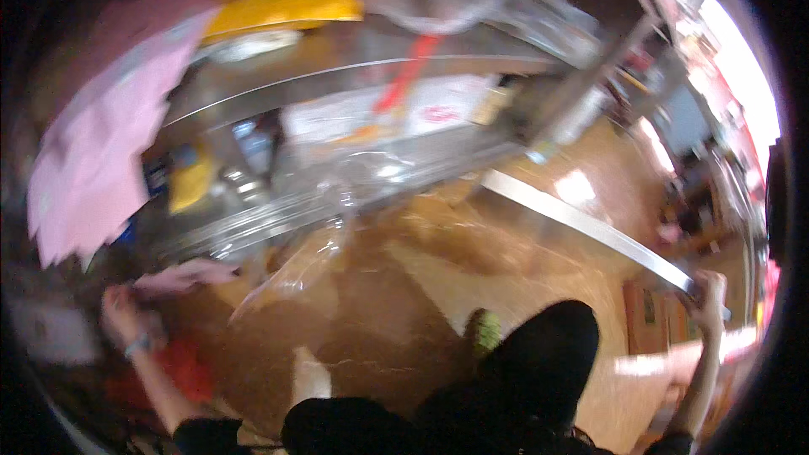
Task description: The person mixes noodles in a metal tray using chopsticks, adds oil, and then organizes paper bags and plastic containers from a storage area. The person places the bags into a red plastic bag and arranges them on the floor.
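My right hand (709, 296), far to the right, grips one end of a long flat silver strip (588, 227), maybe a metal ruler or blade. The strip slants up and left over the floor, and its far end is close to the metal shelf. On the left, my left hand (123, 313) is blurred, with a band on its wrist. A small pink piece of sheet (186, 275) lies right by its fingers; whether they hold it is too blurred to tell. Above hangs a larger pink sheet (107, 151) with a zigzag edge.
A metal shelf unit (442, 155) crosses the view, clear plastic film (341, 202) hanging off its edge. It carries a yellow package (284, 3), white printed packaging (455, 101) and a red strap (407, 72). Below are brown floor (392, 309), my dark-clad legs and a red item (183, 366).
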{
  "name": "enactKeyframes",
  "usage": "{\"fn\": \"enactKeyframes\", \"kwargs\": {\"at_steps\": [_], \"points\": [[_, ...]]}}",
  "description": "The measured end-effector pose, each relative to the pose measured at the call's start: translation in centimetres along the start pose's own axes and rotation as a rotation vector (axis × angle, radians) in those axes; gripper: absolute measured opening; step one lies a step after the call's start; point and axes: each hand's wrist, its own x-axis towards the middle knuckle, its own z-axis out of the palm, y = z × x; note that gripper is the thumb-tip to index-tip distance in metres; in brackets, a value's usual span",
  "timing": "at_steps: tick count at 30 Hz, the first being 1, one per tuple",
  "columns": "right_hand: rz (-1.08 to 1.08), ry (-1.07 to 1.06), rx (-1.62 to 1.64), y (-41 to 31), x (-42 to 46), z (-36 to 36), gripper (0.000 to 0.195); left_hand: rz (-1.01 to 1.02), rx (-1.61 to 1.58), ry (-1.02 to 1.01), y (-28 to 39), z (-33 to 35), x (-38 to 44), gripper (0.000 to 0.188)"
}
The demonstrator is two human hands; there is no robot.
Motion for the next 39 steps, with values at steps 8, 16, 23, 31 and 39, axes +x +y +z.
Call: {"fn": "enactKeyframes", "kwargs": {"at_steps": [8,16,23,31,39], "points": [[0.367,-0.11,0.132,-4.9,-7.6,11.0,0.019,0.321,-0.103,-0.173,-11.1,-0.1,5.3,0.022],[0.482,-0.464,0.176,-8.4,-11.6,35.8,0.023,0.375,-0.056,-0.085,-12.0,-0.1,-0.1,0.024],[0.443,-0.66,0.2,-2.5,-9.2,43.7,0.03,0.229,-0.03,0.081,-16.3,4.6,-5.8,0.019],[-0.374,-0.254,0.631,-16.8,14.9,35.7,0.026,-0.225,-0.454,-0.066,-18.6,8.9,-15.2,0.029],[-0.462,-0.695,0.821,-46.9,18.4,31.6,0.088,-0.097,-0.562,-0.275,-19.8,8.9,-18.6,0.032]]}}
